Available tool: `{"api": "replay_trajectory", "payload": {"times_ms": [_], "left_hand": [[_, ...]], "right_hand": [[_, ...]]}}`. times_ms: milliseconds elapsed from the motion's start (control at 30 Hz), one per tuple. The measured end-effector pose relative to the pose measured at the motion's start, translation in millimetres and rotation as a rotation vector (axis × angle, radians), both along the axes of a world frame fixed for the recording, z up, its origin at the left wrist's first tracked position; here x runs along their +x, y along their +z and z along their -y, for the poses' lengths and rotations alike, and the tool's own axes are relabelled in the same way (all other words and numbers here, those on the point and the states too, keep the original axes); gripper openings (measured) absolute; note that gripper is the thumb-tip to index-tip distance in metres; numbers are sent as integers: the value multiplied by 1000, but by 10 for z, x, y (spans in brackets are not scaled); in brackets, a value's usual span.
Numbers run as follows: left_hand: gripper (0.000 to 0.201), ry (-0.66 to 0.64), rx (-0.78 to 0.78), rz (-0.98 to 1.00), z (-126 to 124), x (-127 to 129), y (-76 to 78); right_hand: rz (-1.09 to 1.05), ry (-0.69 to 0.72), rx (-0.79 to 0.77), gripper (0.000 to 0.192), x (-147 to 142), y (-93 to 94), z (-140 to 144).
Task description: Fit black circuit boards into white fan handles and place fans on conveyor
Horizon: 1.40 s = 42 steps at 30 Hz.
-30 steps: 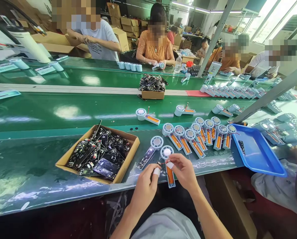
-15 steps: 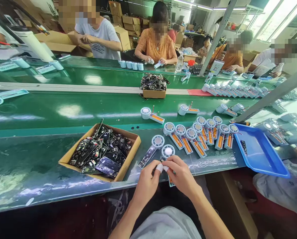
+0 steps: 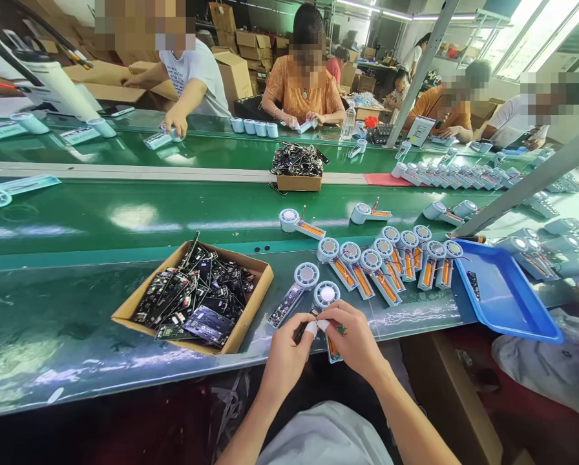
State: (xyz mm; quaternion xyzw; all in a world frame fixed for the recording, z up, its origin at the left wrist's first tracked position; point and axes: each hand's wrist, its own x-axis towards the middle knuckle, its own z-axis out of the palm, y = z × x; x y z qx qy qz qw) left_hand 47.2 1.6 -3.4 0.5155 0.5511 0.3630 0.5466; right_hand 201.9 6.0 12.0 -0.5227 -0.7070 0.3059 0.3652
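Observation:
My left hand (image 3: 289,352) is closed, pinching a small dark circuit board (image 3: 299,331) mostly hidden by its fingers. My right hand (image 3: 351,339) meets it with thumb and fingertips pressed together; whatever is between them is too small to make out. White covers are on both thumbs. Just beyond and partly under the hands lies a light-blue handheld fan (image 3: 327,294), its orange-filled handle showing below my right hand. Beside it rests another fan (image 3: 306,275) with a dark circuit board (image 3: 285,305) in its handle.
A cardboard box of circuit boards (image 3: 265,294) stands left. Several fans with orange-filled handles (image 3: 371,260) lie right, before a blue tray (image 3: 517,310). Behind runs a green conveyor belt (image 3: 197,210) with a smaller box (image 3: 299,183). Co-workers sit opposite; slanted metal posts (image 3: 526,177) cross at right.
My hands stay together over the fan with slight finger movement. Fans on the near belt have shifted slightly right. Across the table, a co-worker's hand has reached down to a fan.

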Motion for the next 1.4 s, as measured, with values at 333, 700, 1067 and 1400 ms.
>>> {"api": "replay_trajectory", "payload": {"times_ms": [333, 700, 1067, 1400], "left_hand": [[37, 67, -10, 23, 70, 7, -14], [35, 72, 163, -116, 116, 15, -23], [35, 50, 68, -36, 84, -33, 11], [35, 52, 345, -189, 104, -54, -38]], "right_hand": [[369, -77, 382, 20, -52, -35, -8], [511, -48, 364, 19, -37, 80, 73], [420, -30, 190, 21, -15, 77, 58], [389, -51, 275, 26, -69, -38, 50]]}}
